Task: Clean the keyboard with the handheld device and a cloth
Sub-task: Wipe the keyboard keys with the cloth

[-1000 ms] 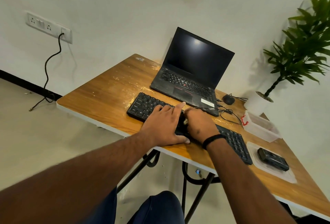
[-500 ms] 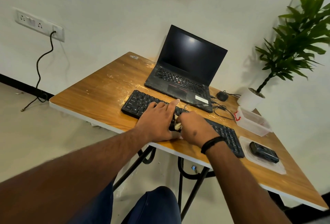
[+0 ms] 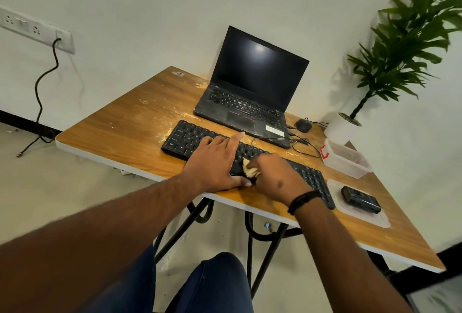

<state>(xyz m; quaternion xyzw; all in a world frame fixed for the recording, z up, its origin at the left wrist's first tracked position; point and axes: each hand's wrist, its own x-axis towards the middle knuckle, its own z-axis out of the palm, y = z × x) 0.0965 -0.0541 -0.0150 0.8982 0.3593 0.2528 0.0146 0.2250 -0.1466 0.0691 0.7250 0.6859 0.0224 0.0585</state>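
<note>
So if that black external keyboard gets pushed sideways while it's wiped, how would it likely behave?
The flat black external keyboard would probably slide rather than tip, since it lies low on the smooth wooden tabletop. It looks thin and likely light, which may be why the left hand presses flat on it. Being rigid, it should shift as one piece.

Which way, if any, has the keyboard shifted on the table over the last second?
No. The keyboard keeps the same gap and angle to the laptop; only the camera view shifted.
</note>
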